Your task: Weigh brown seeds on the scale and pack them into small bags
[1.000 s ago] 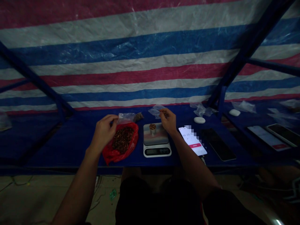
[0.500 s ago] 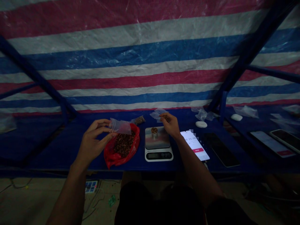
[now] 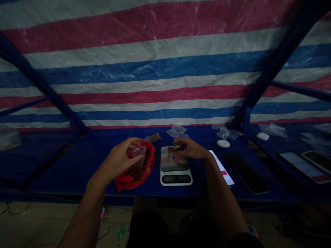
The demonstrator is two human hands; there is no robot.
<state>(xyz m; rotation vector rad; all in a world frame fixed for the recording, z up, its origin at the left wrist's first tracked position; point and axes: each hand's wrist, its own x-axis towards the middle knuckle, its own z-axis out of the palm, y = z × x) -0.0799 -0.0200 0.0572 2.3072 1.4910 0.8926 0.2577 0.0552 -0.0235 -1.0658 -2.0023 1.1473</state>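
At my left hand (image 3: 117, 159), half curled, is a red bag (image 3: 126, 183) of brown bits (image 3: 137, 170), with a small clear bag (image 3: 138, 151) by the fingers; I can't tell if they grip it. Between the hands are a little packed bag (image 3: 154, 138) and a scale (image 3: 168, 166) with a tiny full cup (image 3: 171, 154). My right hand (image 3: 192, 148), half spread, is next to the cup; I can't tell if it holds anything. I think this step is at the cup, and the next move needs soft, steady fingers. Further right, a bright phone (image 3: 222, 169) crowds my reach, with a dark phone (image 3: 245, 174) past it.
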